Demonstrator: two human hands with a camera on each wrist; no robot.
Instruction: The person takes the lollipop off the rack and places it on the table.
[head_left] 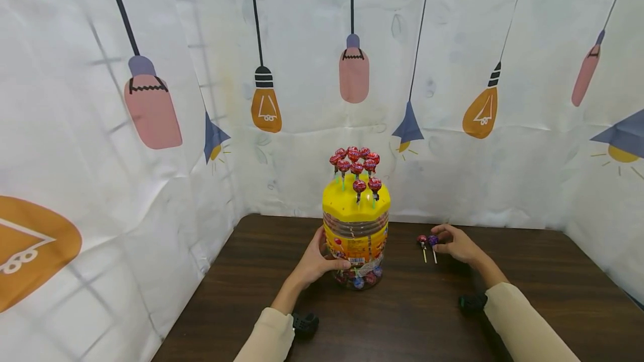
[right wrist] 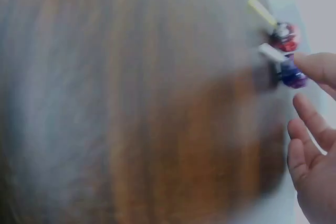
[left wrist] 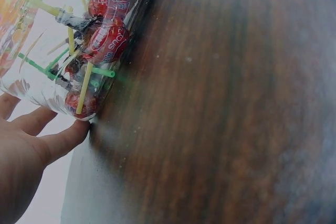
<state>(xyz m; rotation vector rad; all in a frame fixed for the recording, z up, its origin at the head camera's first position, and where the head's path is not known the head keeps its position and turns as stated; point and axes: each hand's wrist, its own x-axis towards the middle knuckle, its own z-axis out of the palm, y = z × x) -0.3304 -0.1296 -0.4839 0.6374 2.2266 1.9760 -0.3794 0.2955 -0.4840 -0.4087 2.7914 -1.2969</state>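
A big clear plastic jar [head_left: 354, 247] with a yellow lid [head_left: 347, 209] stands upright on the table. Several red-wrapped lollipops [head_left: 356, 168] stick up from the lid, and more lollipops [left wrist: 107, 40] lie inside near the base. My left hand [head_left: 314, 261] holds the jar's left side, thumb across the front. To the right, a purple-wrapped lollipop [head_left: 433, 241] with a white stick lies beside a red-wrapped lollipop [head_left: 421, 239] with a yellow stick. My right hand [head_left: 458, 246] is at the purple one, thumb against or just over it; the other fingers are spread apart from it.
The dark wooden table [head_left: 402, 317] runs back to a white curtain [head_left: 302, 183] printed with hanging lamps. Black wrist devices [head_left: 305, 324] sit at both cuffs.
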